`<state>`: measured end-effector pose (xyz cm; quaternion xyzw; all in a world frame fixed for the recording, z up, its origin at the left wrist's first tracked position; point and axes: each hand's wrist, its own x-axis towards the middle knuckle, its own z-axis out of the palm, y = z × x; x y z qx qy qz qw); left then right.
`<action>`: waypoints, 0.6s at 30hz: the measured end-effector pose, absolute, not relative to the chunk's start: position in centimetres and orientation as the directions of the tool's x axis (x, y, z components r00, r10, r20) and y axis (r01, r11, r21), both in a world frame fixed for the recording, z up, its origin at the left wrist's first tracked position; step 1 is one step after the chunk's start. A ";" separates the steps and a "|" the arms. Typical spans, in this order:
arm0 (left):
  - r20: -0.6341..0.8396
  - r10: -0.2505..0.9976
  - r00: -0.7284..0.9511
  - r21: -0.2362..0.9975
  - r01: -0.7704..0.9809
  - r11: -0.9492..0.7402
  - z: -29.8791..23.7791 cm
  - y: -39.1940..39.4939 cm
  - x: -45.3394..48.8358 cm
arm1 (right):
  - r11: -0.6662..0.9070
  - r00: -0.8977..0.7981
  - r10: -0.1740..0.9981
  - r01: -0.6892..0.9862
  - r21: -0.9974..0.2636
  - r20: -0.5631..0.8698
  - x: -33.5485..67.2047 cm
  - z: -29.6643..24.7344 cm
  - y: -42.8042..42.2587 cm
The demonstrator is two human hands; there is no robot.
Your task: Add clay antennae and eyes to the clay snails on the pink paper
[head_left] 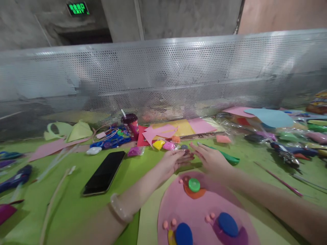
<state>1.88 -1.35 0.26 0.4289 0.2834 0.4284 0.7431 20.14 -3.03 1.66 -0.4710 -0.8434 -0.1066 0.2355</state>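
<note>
Left hand [176, 161] and right hand [211, 160]: grip flat and apart on both, palms facing, fingertips overlapping, anything between them hidden, just beyond the pink paper disc [194, 211] with clay snails [227, 224] on the green counter [63, 204], black phone [104, 173] left.

On the table [63, 204], the left hand [173, 161] and right hand [211, 160] lie side by side at the middle. Taken from them, the paper disc [204, 211] lies at six o'clock, under the forearms, with three caps [194, 184] on it. The phone [104, 172] lies at nine o'clock. The cup [130, 124] stands at ten, with clay lumps [163, 145] nearer along that line. Paper sheets [184, 127] lie at twelve and a glue gun [286, 153] at three. The mesh screen [163, 75] stands behind everything.
</note>
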 end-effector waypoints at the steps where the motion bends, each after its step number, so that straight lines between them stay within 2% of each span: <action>1: -0.058 0.875 0.480 0.875 -0.397 0.276 0.3 -1.3 1.8 | 0.502 -0.416 0.757 0.864 -0.040 0.504 20.3 1.8 -3.0; 4: -0.047 0.868 0.494 0.868 -0.410 0.280 0.2 -1.2 1.6 | 0.452 -0.435 0.801 0.890 0.062 0.412 20.6 2.5 -3.1; 6: -0.032 0.874 0.485 0.868 -0.421 0.265 0.1 -1.2 1.6 | 0.471 -0.494 0.814 0.869 0.150 0.306 20.7 2.9 -3.2; 8: -0.027 0.890 0.456 0.870 -0.427 0.245 0.1 -1.1 1.7 | 0.494 -0.526 0.814 0.850 0.180 0.247 20.9 3.3 -3.4; 12: -0.070 0.923 0.377 0.888 -0.399 0.230 0.2 -1.0 2.0 | 0.440 -0.473 0.845 0.880 0.179 0.249 21.1 3.6 -3.2; 18: -0.094 0.921 0.378 0.885 -0.392 0.251 0.1 -0.9 2.0 | 0.416 -0.418 0.831 0.905 0.089 0.367 21.1 3.7 -2.8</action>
